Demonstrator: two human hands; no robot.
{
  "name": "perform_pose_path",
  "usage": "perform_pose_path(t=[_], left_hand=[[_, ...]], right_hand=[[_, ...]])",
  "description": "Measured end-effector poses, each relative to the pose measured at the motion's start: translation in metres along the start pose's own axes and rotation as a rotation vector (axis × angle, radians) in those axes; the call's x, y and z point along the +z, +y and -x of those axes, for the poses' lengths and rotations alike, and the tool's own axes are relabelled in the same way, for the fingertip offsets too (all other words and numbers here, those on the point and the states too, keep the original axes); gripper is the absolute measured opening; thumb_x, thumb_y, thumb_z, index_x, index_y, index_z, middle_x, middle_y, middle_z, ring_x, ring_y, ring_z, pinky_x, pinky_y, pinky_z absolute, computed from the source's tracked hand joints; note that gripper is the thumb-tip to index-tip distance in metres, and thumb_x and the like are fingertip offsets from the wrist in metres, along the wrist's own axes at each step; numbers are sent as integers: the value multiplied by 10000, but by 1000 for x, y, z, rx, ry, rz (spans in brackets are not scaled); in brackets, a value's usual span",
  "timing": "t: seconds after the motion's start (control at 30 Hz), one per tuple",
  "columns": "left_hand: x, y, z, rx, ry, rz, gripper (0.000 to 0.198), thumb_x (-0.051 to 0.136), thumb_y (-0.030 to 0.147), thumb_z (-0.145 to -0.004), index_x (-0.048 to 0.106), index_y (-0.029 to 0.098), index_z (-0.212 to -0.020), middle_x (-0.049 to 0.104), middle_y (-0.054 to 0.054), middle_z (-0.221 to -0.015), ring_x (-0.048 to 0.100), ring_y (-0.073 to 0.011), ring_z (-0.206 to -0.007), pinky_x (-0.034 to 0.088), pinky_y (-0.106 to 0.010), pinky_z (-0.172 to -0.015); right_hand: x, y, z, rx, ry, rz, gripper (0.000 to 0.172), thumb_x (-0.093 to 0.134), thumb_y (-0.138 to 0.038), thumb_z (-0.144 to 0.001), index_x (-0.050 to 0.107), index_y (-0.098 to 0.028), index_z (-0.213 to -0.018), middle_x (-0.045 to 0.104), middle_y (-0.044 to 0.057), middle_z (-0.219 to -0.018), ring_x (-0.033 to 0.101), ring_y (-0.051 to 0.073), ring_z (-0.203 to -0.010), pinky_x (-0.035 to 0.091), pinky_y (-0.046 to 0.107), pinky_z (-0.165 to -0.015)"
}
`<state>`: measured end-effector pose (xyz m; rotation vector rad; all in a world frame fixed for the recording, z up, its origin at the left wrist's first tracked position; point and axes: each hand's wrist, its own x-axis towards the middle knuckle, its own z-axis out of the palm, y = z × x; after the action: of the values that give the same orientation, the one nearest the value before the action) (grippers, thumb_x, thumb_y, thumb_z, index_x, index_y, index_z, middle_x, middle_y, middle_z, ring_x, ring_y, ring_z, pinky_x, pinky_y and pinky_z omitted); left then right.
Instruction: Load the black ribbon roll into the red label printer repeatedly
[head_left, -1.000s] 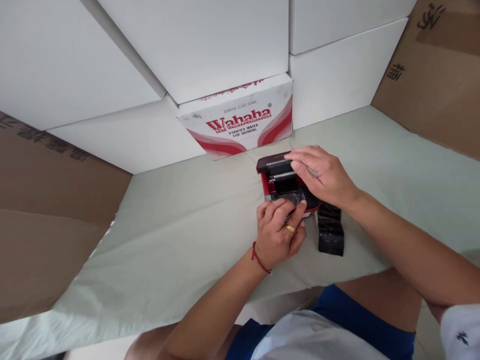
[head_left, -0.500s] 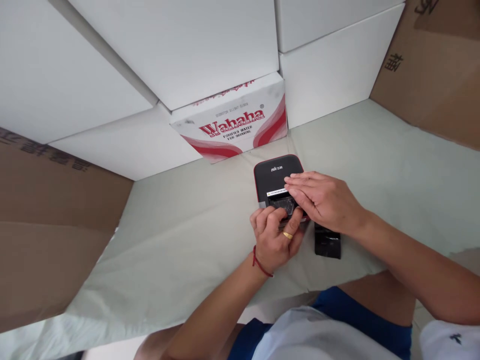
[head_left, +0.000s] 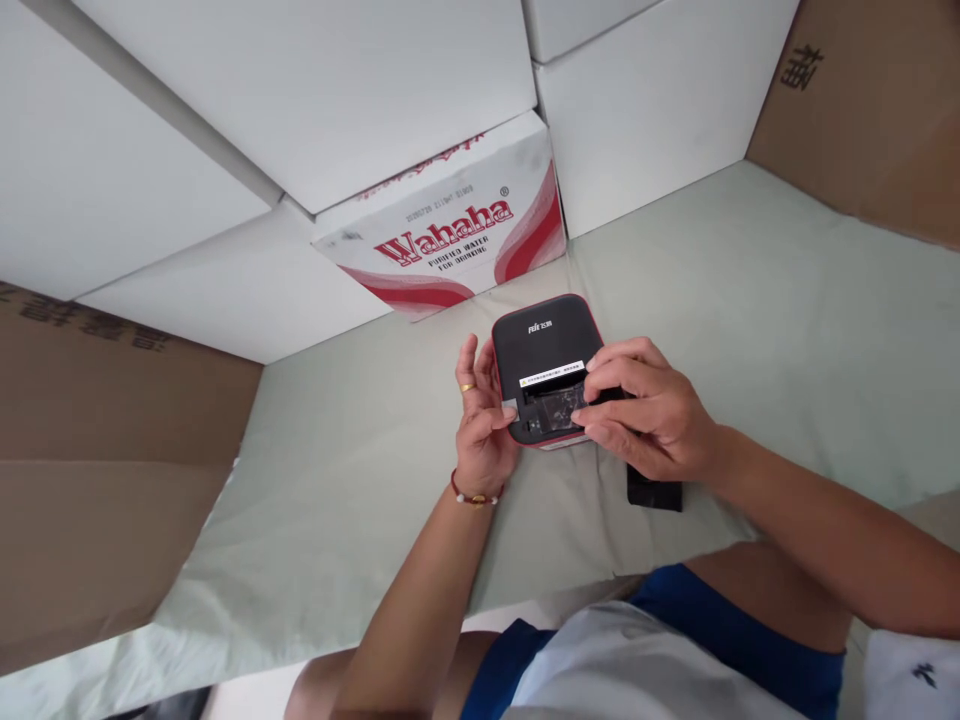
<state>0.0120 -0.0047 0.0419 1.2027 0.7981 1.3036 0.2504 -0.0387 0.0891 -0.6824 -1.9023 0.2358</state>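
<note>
A small black label printer (head_left: 551, 340) with a red edge lies on the cloth, a white sticker above its front slot. My left hand (head_left: 486, 420) grips its left side, thumb on the grey corner button and fingers around the edge. A glossy dark film-like piece (head_left: 556, 410) shows at the slot. Bent over the printer's right front, my right hand (head_left: 649, 410) has its fingertips closed on the right end of that piece. Behind that hand, partly hidden, lies a shiny black flat piece (head_left: 655, 492).
A Wahaba-marked water carton (head_left: 450, 240) stands just beyond the printer. White boxes (head_left: 660, 120) form a wall behind it. Brown cardboard boxes (head_left: 112, 500) bound the left and right sides. The pale green cloth (head_left: 337, 470) covers the work surface, its front edge near my lap.
My left hand has moved from the printer's front to its left side. My right hand has shifted slightly back to the right, its fingers now bent at the slot. The camera view has tilted slightly.
</note>
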Motion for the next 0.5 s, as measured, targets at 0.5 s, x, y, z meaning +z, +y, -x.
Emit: perform_pose_path(t=[0.5], left_hand=[[-5, -15, -3, -55, -58, 66, 935, 826, 542, -811, 351, 531, -1616, 376, 28, -1770, 382, -317, -1648, 434, -551, -1302]], right_hand=[[-1, -8, -2, -107, -110, 106, 130, 692, -297, -996, 814, -283, -954, 790, 37, -876, 703, 246, -946, 601, 417, -827]])
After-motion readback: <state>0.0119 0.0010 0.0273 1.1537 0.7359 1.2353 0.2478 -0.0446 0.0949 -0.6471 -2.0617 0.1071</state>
